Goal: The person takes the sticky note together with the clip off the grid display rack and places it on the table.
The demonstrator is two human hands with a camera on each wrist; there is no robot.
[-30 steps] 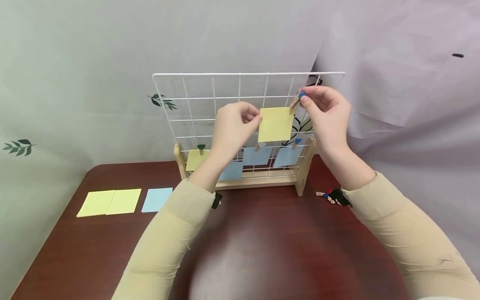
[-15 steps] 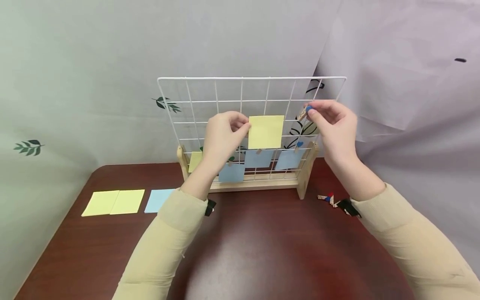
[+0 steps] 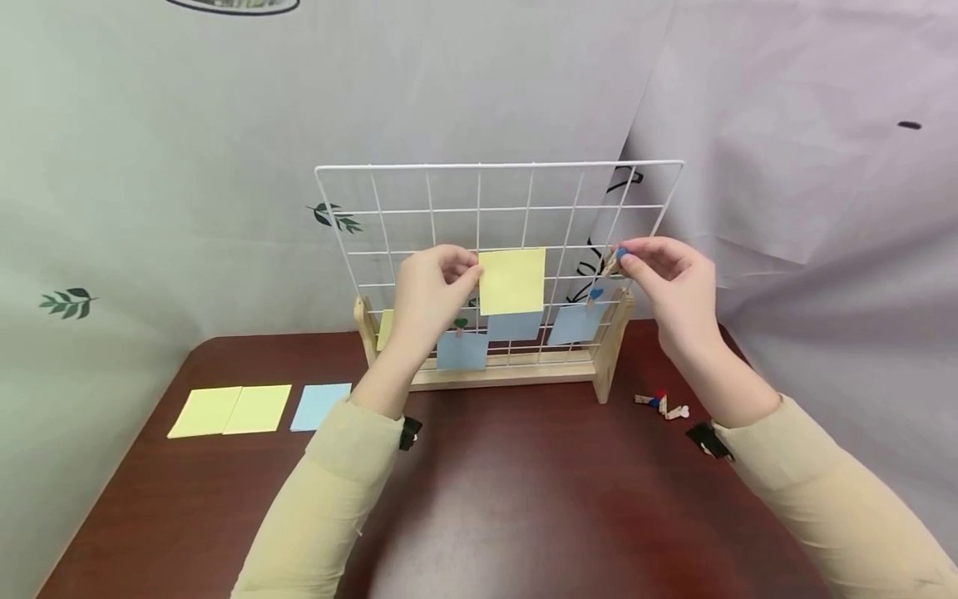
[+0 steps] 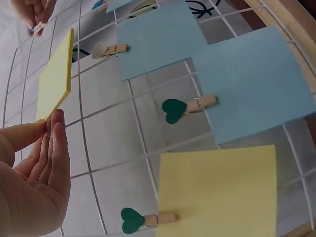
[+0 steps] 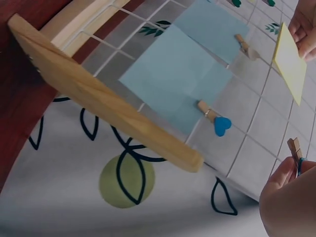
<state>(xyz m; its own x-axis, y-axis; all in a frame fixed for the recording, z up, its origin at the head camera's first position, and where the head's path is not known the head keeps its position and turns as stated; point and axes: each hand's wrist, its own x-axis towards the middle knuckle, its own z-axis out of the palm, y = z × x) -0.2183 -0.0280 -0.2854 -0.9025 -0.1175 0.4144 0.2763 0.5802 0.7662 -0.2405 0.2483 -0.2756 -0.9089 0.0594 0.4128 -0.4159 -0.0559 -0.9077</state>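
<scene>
Pale grey cloth [image 3: 224, 183], printed with leaf sprigs [image 3: 69, 304], hung behind a dark red-brown table [image 3: 524, 499] in the head view. A white wire grid [image 3: 479, 165] stood upright there in a wooden stand [image 3: 501, 377]. The left hand [image 3: 428, 291] pinched a yellow sticky note [image 3: 512, 283] by its left edge, at the grid's middle. At 3 o'clock from that note, the right hand [image 3: 684, 287] pinched a blue-heart clothespin [image 3: 612, 263], apart from the paper. Blue notes [image 3: 461, 352] hung at 4, 6 and 7 o'clock from it; yellow pads [image 3: 258, 409] and a blue pad [image 3: 320, 406] lay at 8 o'clock, loose clothespins [image 3: 662, 404] at 4.

From the left wrist, the note showed nearly edge-on at 10 o'clock, gripped between thumb and fingertips. A green-heart clothespin [image 4: 175, 110] near centre held a blue note.

From the right wrist, the right hand showed at 4 o'clock, clamped on its clothespin; the yellow note showed at 2 o'clock.
</scene>
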